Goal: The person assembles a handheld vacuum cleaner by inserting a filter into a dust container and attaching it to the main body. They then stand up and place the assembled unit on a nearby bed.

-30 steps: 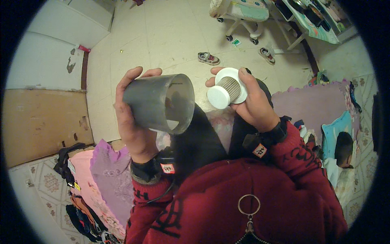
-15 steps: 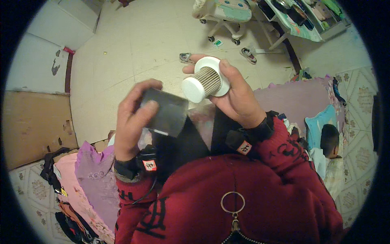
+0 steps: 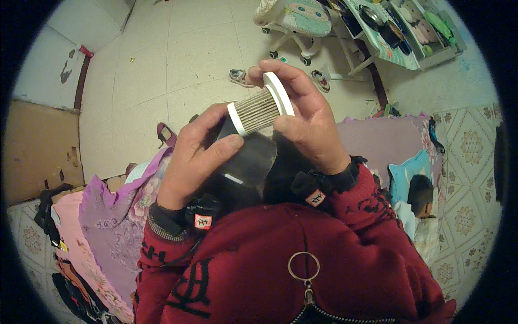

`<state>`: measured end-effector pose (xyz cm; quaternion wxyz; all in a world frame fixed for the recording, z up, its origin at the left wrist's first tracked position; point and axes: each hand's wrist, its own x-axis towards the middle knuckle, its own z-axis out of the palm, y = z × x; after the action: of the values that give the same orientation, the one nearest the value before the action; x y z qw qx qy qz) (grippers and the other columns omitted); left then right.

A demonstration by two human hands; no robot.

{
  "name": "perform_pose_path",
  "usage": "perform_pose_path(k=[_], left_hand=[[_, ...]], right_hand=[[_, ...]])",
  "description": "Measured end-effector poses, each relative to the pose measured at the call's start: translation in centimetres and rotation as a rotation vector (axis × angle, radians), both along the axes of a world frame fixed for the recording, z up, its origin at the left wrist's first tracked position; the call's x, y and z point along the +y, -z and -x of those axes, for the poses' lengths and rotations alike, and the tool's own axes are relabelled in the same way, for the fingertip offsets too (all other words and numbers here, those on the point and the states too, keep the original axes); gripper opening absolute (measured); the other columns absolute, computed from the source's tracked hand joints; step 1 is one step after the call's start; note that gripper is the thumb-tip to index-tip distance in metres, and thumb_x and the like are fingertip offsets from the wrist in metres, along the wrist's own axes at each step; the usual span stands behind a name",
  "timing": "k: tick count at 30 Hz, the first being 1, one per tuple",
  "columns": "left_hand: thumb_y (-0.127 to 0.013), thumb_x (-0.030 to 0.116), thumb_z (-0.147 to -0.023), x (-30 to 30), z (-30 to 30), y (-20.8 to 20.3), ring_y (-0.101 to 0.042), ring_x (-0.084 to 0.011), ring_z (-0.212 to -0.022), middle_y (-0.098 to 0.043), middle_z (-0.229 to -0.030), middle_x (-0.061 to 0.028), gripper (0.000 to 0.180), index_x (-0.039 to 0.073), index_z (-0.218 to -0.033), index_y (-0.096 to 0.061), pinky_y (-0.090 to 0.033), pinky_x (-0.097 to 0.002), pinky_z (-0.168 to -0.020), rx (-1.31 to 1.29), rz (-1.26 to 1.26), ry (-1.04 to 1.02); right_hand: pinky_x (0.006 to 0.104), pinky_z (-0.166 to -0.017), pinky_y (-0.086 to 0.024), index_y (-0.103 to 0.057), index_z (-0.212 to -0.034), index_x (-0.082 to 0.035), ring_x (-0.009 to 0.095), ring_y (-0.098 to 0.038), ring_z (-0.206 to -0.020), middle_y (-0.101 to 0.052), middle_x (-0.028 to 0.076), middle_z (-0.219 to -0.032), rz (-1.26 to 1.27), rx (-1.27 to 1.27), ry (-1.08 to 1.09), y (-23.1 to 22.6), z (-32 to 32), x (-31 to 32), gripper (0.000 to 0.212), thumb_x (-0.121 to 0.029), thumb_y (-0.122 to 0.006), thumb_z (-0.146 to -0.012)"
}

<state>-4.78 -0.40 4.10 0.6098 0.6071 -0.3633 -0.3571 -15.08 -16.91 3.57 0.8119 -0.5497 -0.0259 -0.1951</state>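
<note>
A pleated filter cartridge [image 3: 258,112], with a white end cap and a wide white flange, is tilted between my hands. Round the flange end my right hand [image 3: 313,116] is closed, thumb in front and fingers behind. My left hand [image 3: 197,148] grips a dark grey, box-like container [image 3: 252,160] just below the cartridge; its thumb shows, while most of the fingers are hidden behind. The thumb and forefinger also come up close to the cartridge's white cap, and whether they touch it I cannot tell. A short white mark shows on the container's near side.
My lap is below my hands, with bedding in purple [image 3: 116,227] on both sides. A person's dark-haired head [image 3: 421,195] lies by a blue pillow [image 3: 408,170] at right. Ahead are shoes [image 3: 320,81], a wheeled chair [image 3: 294,27] and a cluttered table [image 3: 377,32].
The cartridge has turned so its pleated side shows more, and its cap has come to my left hand. My left hand and the container have moved right, beneath it.
</note>
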Motion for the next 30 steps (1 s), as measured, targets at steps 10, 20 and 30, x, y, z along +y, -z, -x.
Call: perform_pose_path(k=[10,20,30], left_hand=[[-0.063,0.024,-0.080,0.3,-0.2,0.4,-0.053,-0.0152,-0.098,-0.058,-0.105,-0.0093,0.046,-0.003,-0.116,-0.052,-0.041,-0.0278,-0.087,-0.032,0.057,-0.018],[-0.063,0.021,-0.078,0.3,-0.2,0.6,-0.053,-0.0166,-0.101,-0.058,-0.108,-0.0111,0.047,-0.003,-0.116,-0.052,-0.041,-0.0285,-0.089,-0.036,0.098,-0.033],[-0.065,0.022,-0.078,0.2,-0.1,1.2,-0.054,-0.0170,-0.102,-0.058,-0.110,-0.0114,0.048,-0.003,-0.117,-0.053,-0.041,-0.0289,-0.089,-0.068,0.061,-0.078]], right_hand=[[0.0348,-0.104,-0.031,-0.035,-0.132,0.000,0.021,-0.038,-0.125,-0.040,0.013,-0.134,0.147,-0.026,-0.017,-0.3,0.2,-0.1,0.080,-0.020,-0.078,-0.067],[0.0374,-0.108,-0.023,-0.036,-0.133,0.000,0.024,-0.030,-0.132,-0.033,0.015,-0.140,0.303,-0.095,-0.042,0.1,0.3,-0.6,0.080,-0.014,-0.078,-0.066],[0.0376,-0.108,-0.024,-0.036,-0.134,-0.002,0.024,-0.029,-0.133,-0.031,0.016,-0.142,0.321,-0.065,-0.007,0.1,0.4,-0.5,0.080,-0.014,-0.077,-0.067]])
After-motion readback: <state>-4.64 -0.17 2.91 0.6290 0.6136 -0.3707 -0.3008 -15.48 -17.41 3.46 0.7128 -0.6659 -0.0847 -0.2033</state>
